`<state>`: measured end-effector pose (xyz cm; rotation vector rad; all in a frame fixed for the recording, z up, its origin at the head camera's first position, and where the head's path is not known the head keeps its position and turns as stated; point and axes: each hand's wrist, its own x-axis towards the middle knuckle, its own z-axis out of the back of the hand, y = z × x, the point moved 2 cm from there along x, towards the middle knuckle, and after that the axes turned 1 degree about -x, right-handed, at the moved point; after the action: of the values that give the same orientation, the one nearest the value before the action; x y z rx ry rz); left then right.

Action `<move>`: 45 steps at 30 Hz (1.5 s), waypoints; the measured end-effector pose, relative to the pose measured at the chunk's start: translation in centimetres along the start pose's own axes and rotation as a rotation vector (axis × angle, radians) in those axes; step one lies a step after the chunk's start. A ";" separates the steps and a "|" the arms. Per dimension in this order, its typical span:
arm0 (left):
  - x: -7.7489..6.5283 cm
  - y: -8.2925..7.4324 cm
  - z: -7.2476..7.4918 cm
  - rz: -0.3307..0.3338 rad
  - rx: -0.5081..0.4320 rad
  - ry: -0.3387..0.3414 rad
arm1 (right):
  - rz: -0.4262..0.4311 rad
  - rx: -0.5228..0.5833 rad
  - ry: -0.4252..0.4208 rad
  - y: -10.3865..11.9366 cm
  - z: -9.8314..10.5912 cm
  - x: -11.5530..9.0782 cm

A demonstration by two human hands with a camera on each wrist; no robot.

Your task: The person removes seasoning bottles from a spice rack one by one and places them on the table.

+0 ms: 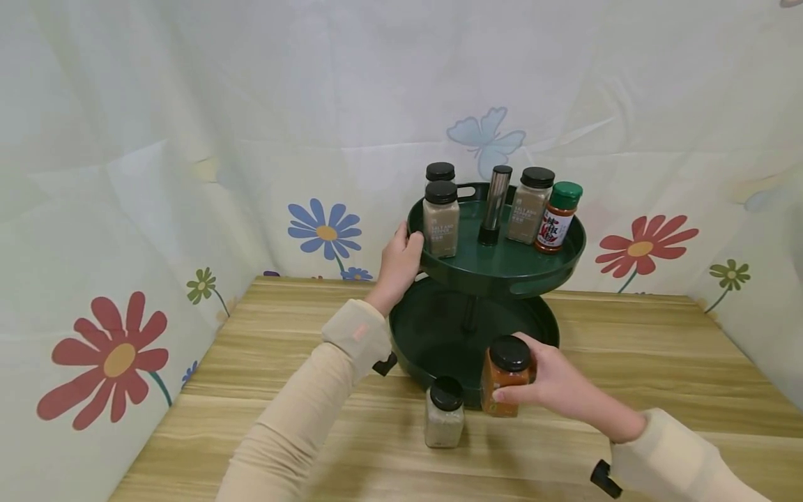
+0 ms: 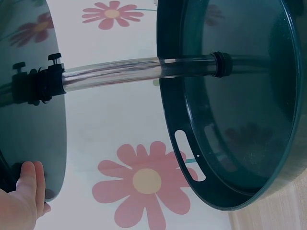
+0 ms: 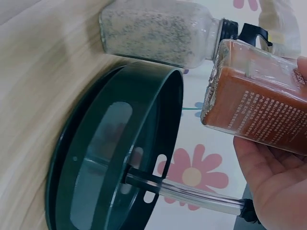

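My left hand (image 1: 398, 268) grips the left rim of the upper tray (image 1: 479, 263) of a dark green two-tier turntable rack; its fingers (image 2: 29, 184) lie against the tray's underside in the left wrist view. In my right hand (image 1: 558, 380) is a square glass jar of orange-red spice (image 3: 259, 100) with a black lid, held in front of the lower tray (image 1: 426, 328). Below the jar's printed side, curled fingers show in the right wrist view. Just left of it, a jar of pale speckled seasoning (image 1: 444, 424) stands upright on the table.
On the upper tray stand salt-and-pepper jars (image 1: 441, 226), a slim silver-and-black cylinder (image 1: 495, 206) and a green-capped red spice bottle (image 1: 557, 219). A clear post (image 2: 112, 74) joins the tiers. Behind the wooden table (image 1: 301, 307) hangs a flowered curtain (image 1: 376, 90).
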<state>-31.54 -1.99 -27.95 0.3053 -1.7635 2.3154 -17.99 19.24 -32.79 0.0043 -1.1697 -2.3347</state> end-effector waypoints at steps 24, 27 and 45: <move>0.1 0.2 0.0 -0.002 -0.018 -0.004 | 0.000 -0.009 0.105 -2.6 -2.5 -0.8; 0.0 0.3 -0.1 0.011 -0.011 -0.003 | 0.012 -0.020 0.113 -2.8 -2.8 -0.8; -0.1 0.2 -0.1 0.008 -0.026 0.007 | 0.000 -0.031 0.163 -4.2 -4.3 -1.0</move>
<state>-31.54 -1.96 -28.15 0.2853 -1.7939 2.2940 -18.01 18.51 -38.83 0.1800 -1.0533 -2.3042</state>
